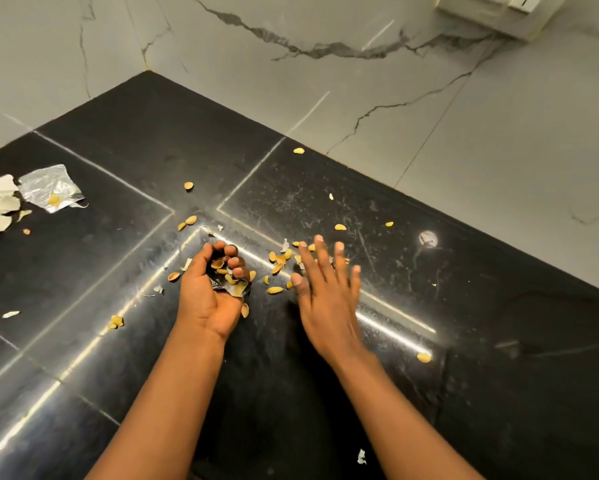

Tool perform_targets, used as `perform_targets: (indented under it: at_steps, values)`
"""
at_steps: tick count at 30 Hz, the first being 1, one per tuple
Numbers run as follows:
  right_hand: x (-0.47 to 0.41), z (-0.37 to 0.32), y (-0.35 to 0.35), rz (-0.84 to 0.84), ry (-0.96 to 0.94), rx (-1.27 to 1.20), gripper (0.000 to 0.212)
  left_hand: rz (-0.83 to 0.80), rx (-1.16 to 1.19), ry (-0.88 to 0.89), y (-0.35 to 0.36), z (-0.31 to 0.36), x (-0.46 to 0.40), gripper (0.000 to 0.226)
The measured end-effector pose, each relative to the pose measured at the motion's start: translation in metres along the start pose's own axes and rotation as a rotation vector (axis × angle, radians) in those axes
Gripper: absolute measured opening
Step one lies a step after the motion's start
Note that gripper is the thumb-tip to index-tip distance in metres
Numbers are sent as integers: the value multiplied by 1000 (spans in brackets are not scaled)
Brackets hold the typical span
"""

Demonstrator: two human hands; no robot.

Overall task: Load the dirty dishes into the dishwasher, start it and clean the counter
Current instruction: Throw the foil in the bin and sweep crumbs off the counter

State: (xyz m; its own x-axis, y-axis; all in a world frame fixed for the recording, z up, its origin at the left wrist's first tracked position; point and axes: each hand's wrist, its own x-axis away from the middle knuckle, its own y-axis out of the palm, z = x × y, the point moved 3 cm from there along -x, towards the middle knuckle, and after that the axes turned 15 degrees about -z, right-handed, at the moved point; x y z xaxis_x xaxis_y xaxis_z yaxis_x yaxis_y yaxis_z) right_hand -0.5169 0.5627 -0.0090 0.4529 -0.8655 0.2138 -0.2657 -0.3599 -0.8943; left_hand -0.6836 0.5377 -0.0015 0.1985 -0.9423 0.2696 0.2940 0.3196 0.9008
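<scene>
At the far left of the black worktop (pixel 499 341) we see a crumpled foil wrapper (pixel 50 188) beside some pale torn scraps (pixel 1 202), well apart from our hands. Moving right, our left hand (pixel 211 289) is cupped palm-up, fingers curled round a small heap of nut shells (pixel 222 266) and a dark bit of wrapper (pixel 234 287). Between the hands lies a loose cluster of shells (pixel 279 259). Our right hand (pixel 325 292) hangs flat with fingers spread, holding nothing, just over that cluster. Stray shells (pixel 339 227) lie further right and near the wall.

We judge this the counter-cleaning step. To do it well, we should sweep the cluster toward the cupped palm with the edge of the right hand, keep the left low against the surface so nothing spills, then fetch the strays and the foil.
</scene>
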Motion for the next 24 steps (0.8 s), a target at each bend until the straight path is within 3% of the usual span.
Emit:
perform_targets:
  at_steps: [2,4,6,8,10,13,15,20,24]
  values:
    - [30,27,-8,122,85,106,56,-8,-14,-6,1,1,2,25]
    - [70,70,-8,199,354,180,60,-6,-44,-28,3,-3,3,26]
    - [104,98,-4,175,647,131,70,-3,-61,-75,6,-14,6,26]
    - [110,99,6,67,755,29,82,6,-56,-115,7,-25,9,27]
    - [97,80,12,-5,677,-22,86,13,-53,-146,6,-34,14,27]
    - [92,42,10,-54,328,-78,76,6,-54,-154,2,-36,22,27]
    - [118,33,10,-88,203,-49,74,9,-58,-135,-3,-29,25,28]
    - [207,48,53,-147,395,222,92,19,-8,-79,-18,-9,34,29]
    - [144,17,56,-87,369,188,86,-1,-9,-84,-18,-9,36,27]
